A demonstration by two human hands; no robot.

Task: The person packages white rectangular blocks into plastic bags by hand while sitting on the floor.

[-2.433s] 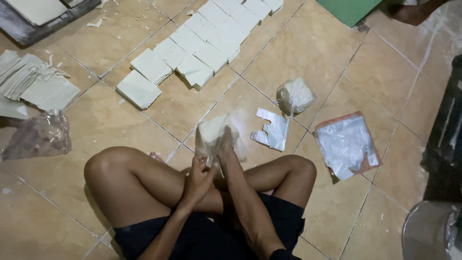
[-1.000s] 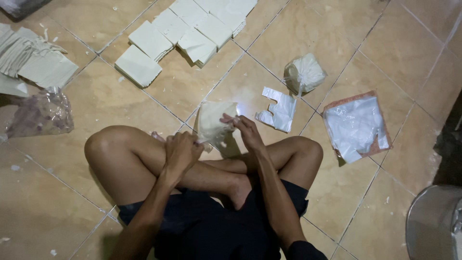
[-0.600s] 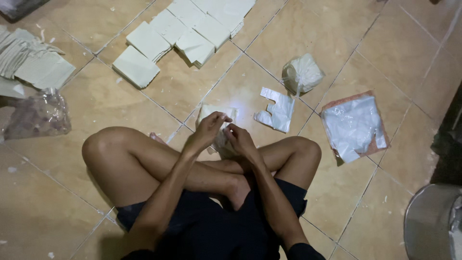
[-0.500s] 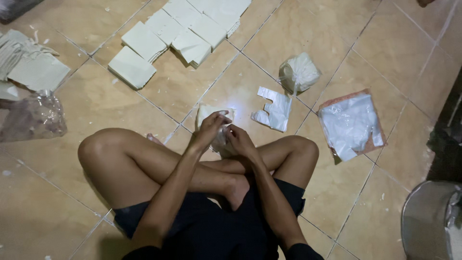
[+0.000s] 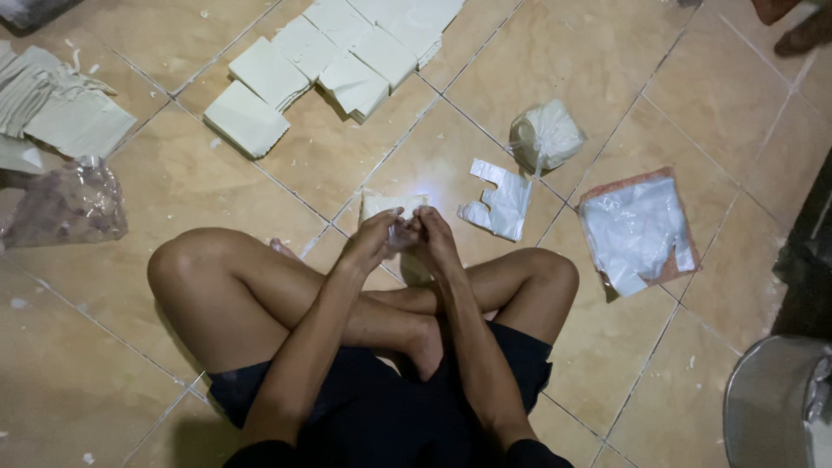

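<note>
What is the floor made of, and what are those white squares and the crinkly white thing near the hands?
The floor looks like glazed ceramic tile: tan, shiny, with grout lines. The white squares seem to be folded paper or thin cloth; matte, flat, crisp-edged, hard to tell which. The crinkly thing is a small plastic bag, thin, glossy, wrinkled. Both hands pinch a similar pale square.

Both hands, left hand (image 5: pixel 371 245) and right hand (image 5: pixel 436 241), cover most of the pale packet (image 5: pixel 387 206). The metal bin (image 5: pixel 774 407) is cut off at the frame's corner.
</note>
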